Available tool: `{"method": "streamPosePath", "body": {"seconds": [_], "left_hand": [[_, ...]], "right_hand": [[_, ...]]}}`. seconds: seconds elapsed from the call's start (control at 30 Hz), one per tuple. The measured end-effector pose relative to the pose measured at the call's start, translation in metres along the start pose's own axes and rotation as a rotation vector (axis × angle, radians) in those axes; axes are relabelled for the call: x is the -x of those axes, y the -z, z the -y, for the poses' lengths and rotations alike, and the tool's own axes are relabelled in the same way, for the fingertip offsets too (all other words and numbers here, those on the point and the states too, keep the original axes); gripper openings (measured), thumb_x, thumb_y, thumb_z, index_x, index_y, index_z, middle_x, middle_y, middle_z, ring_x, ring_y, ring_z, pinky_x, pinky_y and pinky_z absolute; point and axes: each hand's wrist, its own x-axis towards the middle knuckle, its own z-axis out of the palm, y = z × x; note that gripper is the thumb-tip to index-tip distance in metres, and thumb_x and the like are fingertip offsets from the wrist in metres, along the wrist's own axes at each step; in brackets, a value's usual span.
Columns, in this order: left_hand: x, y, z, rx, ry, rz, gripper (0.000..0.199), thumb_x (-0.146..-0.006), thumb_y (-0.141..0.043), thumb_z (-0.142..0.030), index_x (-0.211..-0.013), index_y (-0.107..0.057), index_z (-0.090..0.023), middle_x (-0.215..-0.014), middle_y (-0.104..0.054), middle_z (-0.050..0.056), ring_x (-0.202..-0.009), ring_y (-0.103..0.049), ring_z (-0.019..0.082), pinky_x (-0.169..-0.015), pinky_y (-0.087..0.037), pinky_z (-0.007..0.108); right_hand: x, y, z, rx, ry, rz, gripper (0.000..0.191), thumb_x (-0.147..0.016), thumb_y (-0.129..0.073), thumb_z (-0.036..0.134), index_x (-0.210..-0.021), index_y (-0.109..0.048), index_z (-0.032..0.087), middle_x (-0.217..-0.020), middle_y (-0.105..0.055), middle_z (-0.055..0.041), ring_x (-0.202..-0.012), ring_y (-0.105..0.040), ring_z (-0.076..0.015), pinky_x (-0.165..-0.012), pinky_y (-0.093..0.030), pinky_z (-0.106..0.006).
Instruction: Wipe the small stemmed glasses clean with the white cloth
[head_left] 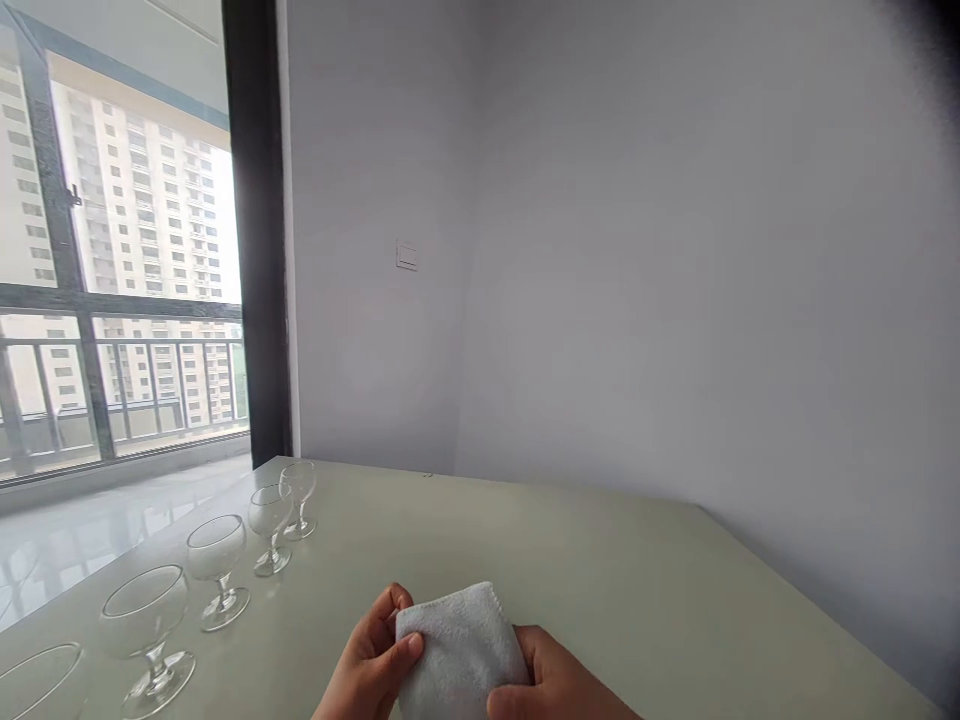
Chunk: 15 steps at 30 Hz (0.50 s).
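A light grey cloth point(459, 650) is held up between both hands at the bottom centre, over the table. My left hand point(375, 655) pinches its upper left corner between thumb and fingers. On the cloth's right side, my right hand point(551, 675) grips it, thumb in front and fingers behind. Whether anything is inside the cloth cannot be seen. Several clear stemmed glasses stand upright in a row along the table's left side, among them a near one point(154, 640), a middle one point(219, 570) and a far one point(298, 500).
The pale green table point(600, 570) reaches back to grey walls. A glass point(41, 685) is cut off at the lower left corner. Beyond the table's left edge are a shiny floor and a window with a dark frame point(259, 250). A switch point(406, 256) is on the wall.
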Motion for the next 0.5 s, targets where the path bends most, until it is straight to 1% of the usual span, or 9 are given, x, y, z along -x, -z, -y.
{"method": "streamPosePath", "body": {"seconds": [0.1, 0.17, 0.27, 0.4, 0.5], "left_hand": [[-0.01, 0.008, 0.007, -0.084, 0.005, -0.124, 0.047, -0.054, -0.075, -0.052, -0.079, -0.047, -0.023, -0.054, -0.047, -0.008, -0.044, -0.039, 0.007, -0.044, -0.029, 0.018], [-0.018, 0.016, 0.012, -0.172, -0.016, -0.229, 0.047, -0.052, -0.075, -0.049, -0.081, -0.05, -0.022, -0.056, -0.052, -0.006, -0.046, -0.042, 0.008, -0.046, -0.034, 0.02], [-0.028, 0.03, 0.016, -0.248, -0.057, -0.389, 0.04, -0.051, -0.073, -0.04, -0.08, -0.053, -0.021, -0.065, -0.058, -0.003, -0.05, -0.045, 0.009, -0.049, -0.036, 0.021], [-0.034, 0.043, 0.013, -0.285, -0.098, -0.545, 0.032, -0.053, -0.068, -0.034, -0.079, -0.054, -0.021, -0.073, -0.057, -0.001, -0.057, -0.049, 0.01, -0.052, -0.038, 0.022], [-0.032, 0.049, 0.008, -0.298, -0.113, -0.618, 0.033, -0.054, -0.066, -0.033, -0.082, -0.055, -0.02, -0.082, -0.059, 0.001, -0.066, -0.053, 0.013, -0.057, -0.04, 0.024]], "right_hand": [[-0.021, 0.002, -0.027, -0.03, 0.069, -0.039, 0.048, -0.061, -0.068, 0.053, -0.091, -0.064, 0.015, -0.069, -0.062, -0.0028, -0.065, -0.057, -0.0186, -0.061, -0.045, -0.028], [-0.034, 0.007, -0.044, -0.026, 0.115, -0.136, 0.049, -0.063, -0.065, 0.057, -0.087, -0.063, 0.014, -0.068, -0.062, -0.0031, -0.065, -0.057, -0.0184, -0.062, -0.045, -0.029], [-0.048, 0.018, -0.062, 0.048, 0.128, -0.303, 0.047, -0.062, -0.064, 0.059, -0.077, -0.062, 0.015, -0.066, -0.06, -0.0024, -0.063, -0.055, -0.0179, -0.06, -0.044, -0.028], [-0.053, 0.026, -0.073, 0.1, 0.177, -0.487, 0.045, -0.064, -0.06, 0.063, -0.061, -0.055, 0.018, -0.057, -0.052, 0.0013, -0.056, -0.048, -0.0153, -0.055, -0.041, -0.027], [-0.053, 0.024, -0.076, 0.074, 0.203, -0.581, 0.046, -0.068, -0.055, 0.065, -0.056, -0.051, 0.021, -0.058, -0.05, 0.0003, -0.06, -0.046, -0.017, -0.059, -0.041, -0.028]]}}
